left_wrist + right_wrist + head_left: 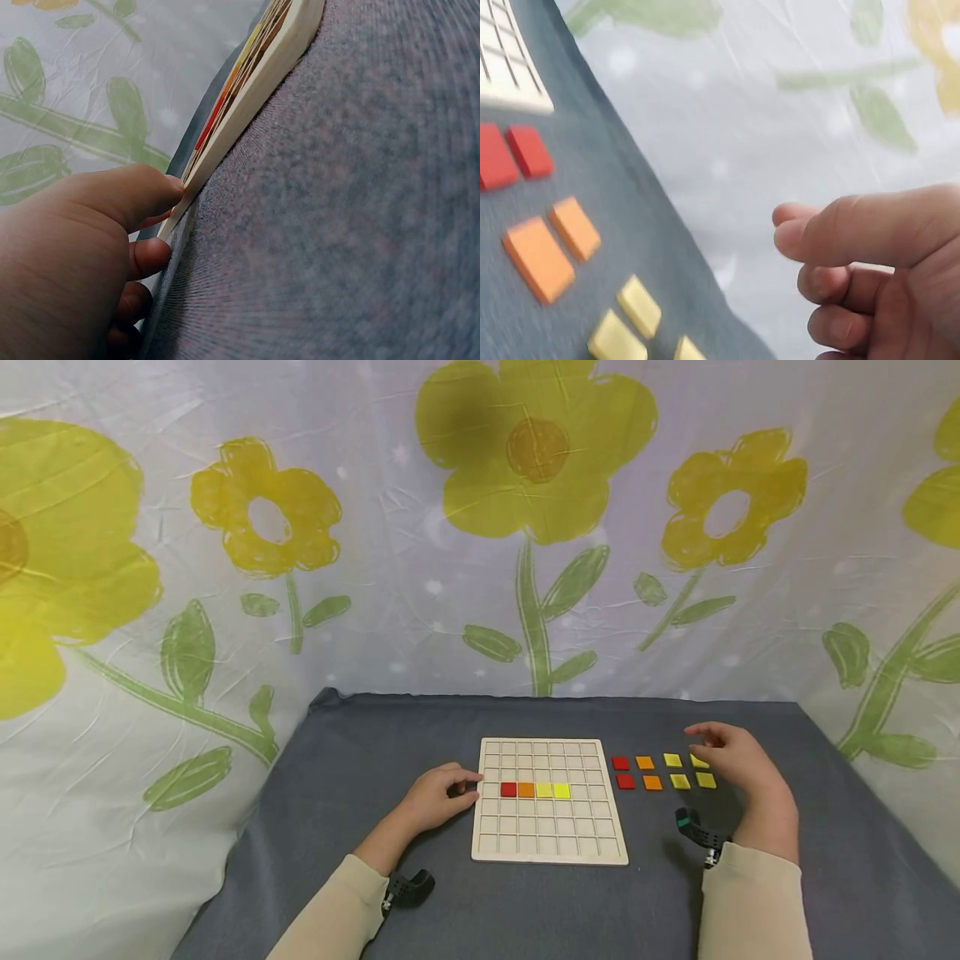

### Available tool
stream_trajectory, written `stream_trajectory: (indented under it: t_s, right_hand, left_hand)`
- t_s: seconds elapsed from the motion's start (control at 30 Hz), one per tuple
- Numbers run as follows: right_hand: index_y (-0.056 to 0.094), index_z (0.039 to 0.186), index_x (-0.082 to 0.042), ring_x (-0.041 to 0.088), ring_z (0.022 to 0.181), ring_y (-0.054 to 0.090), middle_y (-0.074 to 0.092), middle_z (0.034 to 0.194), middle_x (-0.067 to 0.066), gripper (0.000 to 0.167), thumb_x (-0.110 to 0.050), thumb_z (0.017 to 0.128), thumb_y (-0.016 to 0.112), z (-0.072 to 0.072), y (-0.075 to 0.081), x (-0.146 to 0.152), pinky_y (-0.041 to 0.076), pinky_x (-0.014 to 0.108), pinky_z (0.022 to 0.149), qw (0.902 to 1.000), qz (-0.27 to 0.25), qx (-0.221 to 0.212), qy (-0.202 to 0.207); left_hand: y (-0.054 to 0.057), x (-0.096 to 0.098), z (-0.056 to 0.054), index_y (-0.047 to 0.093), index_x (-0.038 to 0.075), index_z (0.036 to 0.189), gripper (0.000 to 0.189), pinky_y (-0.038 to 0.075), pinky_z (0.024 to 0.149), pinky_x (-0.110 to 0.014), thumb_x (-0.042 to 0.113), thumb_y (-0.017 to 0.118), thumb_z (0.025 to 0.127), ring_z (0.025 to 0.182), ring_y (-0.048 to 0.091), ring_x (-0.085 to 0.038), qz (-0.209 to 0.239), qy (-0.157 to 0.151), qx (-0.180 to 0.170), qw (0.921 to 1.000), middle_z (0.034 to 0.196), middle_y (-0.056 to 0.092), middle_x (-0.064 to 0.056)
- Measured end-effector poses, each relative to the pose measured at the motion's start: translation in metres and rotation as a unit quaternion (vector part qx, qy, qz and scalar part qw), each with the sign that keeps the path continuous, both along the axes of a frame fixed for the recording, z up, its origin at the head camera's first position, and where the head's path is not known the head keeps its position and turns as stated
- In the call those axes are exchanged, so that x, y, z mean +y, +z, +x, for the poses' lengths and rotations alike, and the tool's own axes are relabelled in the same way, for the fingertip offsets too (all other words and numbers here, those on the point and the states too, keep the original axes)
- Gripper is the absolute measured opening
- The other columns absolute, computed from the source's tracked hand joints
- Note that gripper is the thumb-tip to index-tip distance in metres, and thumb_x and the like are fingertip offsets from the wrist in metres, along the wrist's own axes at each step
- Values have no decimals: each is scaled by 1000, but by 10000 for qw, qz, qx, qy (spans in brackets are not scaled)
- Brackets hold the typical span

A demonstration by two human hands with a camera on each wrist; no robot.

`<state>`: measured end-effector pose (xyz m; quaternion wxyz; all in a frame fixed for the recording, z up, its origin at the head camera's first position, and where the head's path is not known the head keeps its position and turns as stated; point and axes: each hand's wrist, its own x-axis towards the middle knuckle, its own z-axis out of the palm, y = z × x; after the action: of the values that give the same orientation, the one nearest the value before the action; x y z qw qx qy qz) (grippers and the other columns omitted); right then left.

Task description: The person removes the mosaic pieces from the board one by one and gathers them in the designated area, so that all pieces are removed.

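Observation:
A pale wooden grid board lies on the dark cloth. One row of it holds a red tile, an orange tile and two yellow tiles, side by side. Thumb and fingertips of my left hand touch the board's left edge; in the left wrist view the thumb meets its rim. My right hand hovers over the far-right yellow tiles, partly covering one. Its fingers are loosely bent, and nothing shows between thumb and forefinger in the right wrist view.
Right of the board, loose red tiles and orange tiles lie in pairs beside the yellow ones. Dark cloth covers the table. A flower-printed curtain hangs behind and at both sides.

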<state>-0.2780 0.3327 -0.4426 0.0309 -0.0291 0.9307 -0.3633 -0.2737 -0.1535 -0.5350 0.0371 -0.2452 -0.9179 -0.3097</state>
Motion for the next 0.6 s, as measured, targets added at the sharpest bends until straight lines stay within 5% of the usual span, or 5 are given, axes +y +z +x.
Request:
stream_trajectory:
  t_s: [0.37, 0.6]
  right_hand:
    - [60, 136, -2, 29, 90, 46, 49, 102, 14, 38, -19, 103, 63, -6, 20, -39, 41, 41, 71, 9990, -261, 302, 211]
    - [62, 137, -5, 27, 94, 45, 53, 106, 13, 37, -21, 103, 65, -8, 29, -65, 40, 41, 77, 9933, -673, 549, 761]
  left_hand:
    - [1, 0, 1, 76, 18, 122, 26, 42, 71, -31, 26, 74, 97, 73, 48, -8, 68, -26, 62, 10000, 83, 51, 11]
    - [1, 0, 0, 76, 19, 122, 27, 42, 72, -30, 26, 75, 97, 74, 48, -8, 37, -4, 6, 10000, 83, 51, 11]
